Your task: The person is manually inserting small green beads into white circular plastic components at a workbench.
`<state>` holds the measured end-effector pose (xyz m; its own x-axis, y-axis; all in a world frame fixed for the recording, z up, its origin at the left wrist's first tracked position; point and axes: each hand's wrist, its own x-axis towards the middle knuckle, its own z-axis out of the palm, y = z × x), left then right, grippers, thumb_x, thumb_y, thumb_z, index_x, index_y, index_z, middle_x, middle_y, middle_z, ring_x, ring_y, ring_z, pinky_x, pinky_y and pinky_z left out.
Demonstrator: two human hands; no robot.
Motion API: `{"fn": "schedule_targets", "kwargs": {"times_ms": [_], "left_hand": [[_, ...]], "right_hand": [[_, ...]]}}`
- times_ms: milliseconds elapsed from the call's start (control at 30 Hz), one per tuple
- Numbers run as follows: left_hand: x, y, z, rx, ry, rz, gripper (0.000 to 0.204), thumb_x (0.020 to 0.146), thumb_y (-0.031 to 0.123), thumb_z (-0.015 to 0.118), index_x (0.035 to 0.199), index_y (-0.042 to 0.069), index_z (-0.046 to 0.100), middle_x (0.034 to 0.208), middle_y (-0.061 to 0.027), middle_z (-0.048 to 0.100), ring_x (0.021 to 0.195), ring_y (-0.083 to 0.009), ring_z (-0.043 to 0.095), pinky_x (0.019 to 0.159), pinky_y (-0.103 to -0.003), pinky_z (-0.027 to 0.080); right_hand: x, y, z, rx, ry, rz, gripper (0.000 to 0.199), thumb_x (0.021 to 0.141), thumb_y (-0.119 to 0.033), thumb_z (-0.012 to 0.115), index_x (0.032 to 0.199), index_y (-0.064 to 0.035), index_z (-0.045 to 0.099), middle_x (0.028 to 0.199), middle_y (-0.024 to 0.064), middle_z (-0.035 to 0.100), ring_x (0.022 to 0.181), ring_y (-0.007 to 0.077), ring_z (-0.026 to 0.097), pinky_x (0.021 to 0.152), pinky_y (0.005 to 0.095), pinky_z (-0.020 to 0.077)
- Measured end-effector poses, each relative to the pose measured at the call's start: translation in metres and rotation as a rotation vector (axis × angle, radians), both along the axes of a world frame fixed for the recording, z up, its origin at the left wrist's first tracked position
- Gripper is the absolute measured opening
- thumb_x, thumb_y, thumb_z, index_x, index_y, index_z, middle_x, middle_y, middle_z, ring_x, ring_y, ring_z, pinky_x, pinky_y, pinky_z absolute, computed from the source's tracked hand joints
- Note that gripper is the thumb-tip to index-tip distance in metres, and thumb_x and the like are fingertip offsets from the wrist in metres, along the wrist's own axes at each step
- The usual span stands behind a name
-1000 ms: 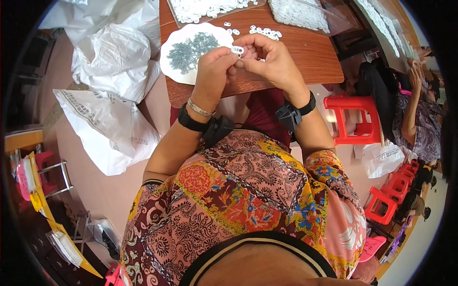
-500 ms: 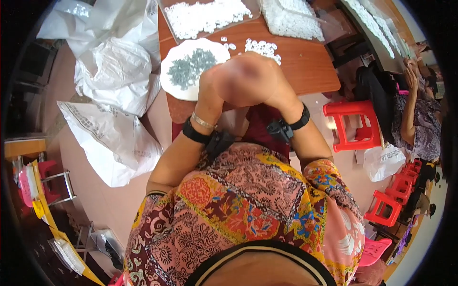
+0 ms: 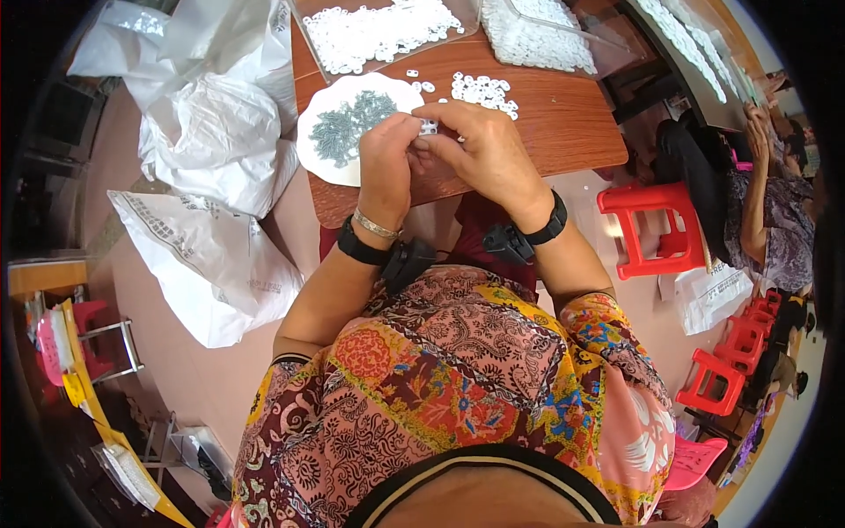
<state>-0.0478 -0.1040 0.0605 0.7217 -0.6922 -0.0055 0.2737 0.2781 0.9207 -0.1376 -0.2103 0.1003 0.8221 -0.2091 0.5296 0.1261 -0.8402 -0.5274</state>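
Over the near edge of the table, my left hand (image 3: 385, 163) and my right hand (image 3: 489, 150) meet with bent fingers. Between their fingertips is a small white plastic piece with holes (image 3: 429, 128), partly covered by the fingers. Left of my left hand lies a white scalloped plate (image 3: 322, 97) heaped with thin grey metal pins (image 3: 352, 123). Just beyond my right hand, a loose pile of white two-holed pieces (image 3: 486, 92) rests on the wood, with a few more pieces (image 3: 424, 86) near the plate.
Two clear bins of white pieces (image 3: 383, 35) (image 3: 539, 40) stand at the back of the brown table (image 3: 572, 132). White sacks (image 3: 207, 132) crowd the floor at left. A red stool (image 3: 651, 229) is at right, and another person (image 3: 766, 211) sits beyond it.
The round blur over my hands is gone, so the fingers and the white piece between them now show. Both hands stay in nearly the same place.
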Motion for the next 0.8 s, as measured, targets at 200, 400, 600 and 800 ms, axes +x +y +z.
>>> {"fn": "schedule_targets", "kwargs": {"times_ms": [200,400,600,800], "left_hand": [[-0.001,0.003,0.0,0.017,-0.031,0.032,0.024,0.087,0.015,0.048,0.071,0.0,0.058,0.061,-0.0023,0.055,0.051,-0.0083,0.049,0.046,-0.021,0.038],[0.0,0.013,-0.004,0.015,-0.226,0.05,0.026,0.087,0.016,0.047,0.066,0.002,0.053,0.059,0.0008,0.048,0.051,-0.0063,0.043,0.046,-0.021,0.034],[-0.002,0.021,-0.012,-0.03,-0.074,0.036,0.025,0.088,0.016,0.048,0.067,0.004,0.051,0.061,0.0021,0.048,0.054,-0.005,0.043,0.047,-0.02,0.033],[-0.002,0.026,0.005,-0.025,-0.138,0.074,0.026,0.09,0.021,0.046,0.083,0.001,0.06,0.062,0.0017,0.049,0.053,-0.0055,0.042,0.05,-0.019,0.033]], "right_hand": [[-0.001,0.004,0.007,0.046,0.057,0.007,0.018,0.078,-0.01,0.061,0.095,-0.0041,0.066,0.077,0.0134,0.066,0.07,0.0307,0.064,0.063,0.0359,0.0513],[0.002,0.007,0.002,0.043,0.083,0.054,0.016,0.079,-0.01,0.064,0.094,-0.0031,0.066,0.077,0.0155,0.065,0.069,0.0292,0.065,0.06,0.0319,0.0505],[0.006,0.015,-0.003,0.051,0.051,0.091,0.013,0.08,-0.01,0.064,0.09,-0.0016,0.065,0.075,0.015,0.064,0.068,0.0286,0.065,0.059,0.0325,0.0505],[0.012,-0.011,0.017,-0.006,-0.057,0.09,0.019,0.081,-0.014,0.063,0.096,-0.0018,0.065,0.083,0.0175,0.065,0.073,0.0332,0.063,0.065,0.037,0.0511]]}}
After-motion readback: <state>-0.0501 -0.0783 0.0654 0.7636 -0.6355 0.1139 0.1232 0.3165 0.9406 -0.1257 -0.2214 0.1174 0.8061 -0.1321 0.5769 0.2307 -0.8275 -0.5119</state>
